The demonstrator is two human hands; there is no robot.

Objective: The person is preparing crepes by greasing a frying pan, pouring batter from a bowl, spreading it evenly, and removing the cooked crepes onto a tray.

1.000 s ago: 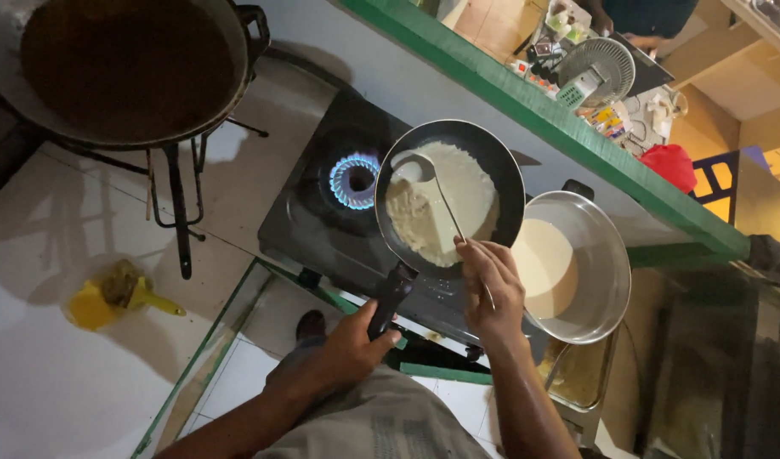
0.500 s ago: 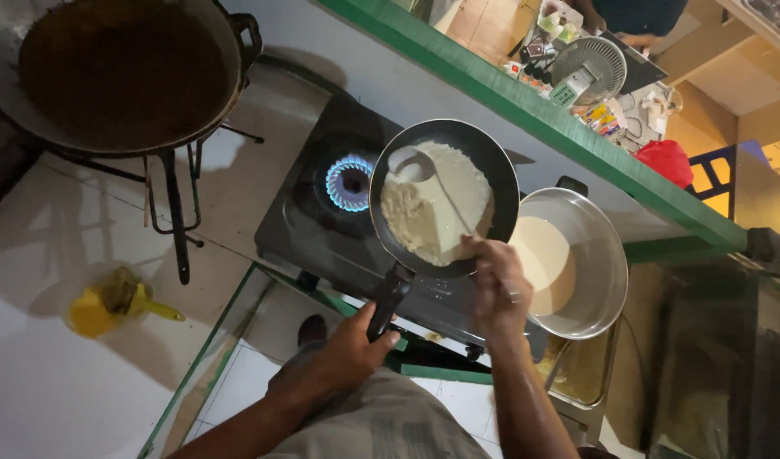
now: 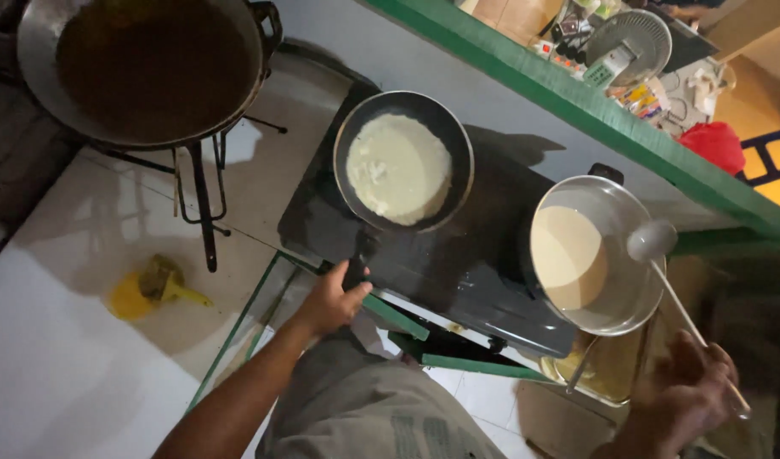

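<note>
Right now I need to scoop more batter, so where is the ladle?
In the head view the ladle is at right, its bowl over the far rim of the metal batter bowl, its long handle held by the right hand.

One head-worn view looks steeply down from above the black stove (image 3: 458,255), at about arm's length. The stove sits mid-frame; the person's own torso fills the bottom edge below it, and a green shelf edge (image 3: 594,102) crosses diagonally beyond it, upper right.

Person seen from above: bare left forearm (image 3: 237,399), bare hands, grey-olive trousers (image 3: 364,416) with faint printed pattern.
</note>
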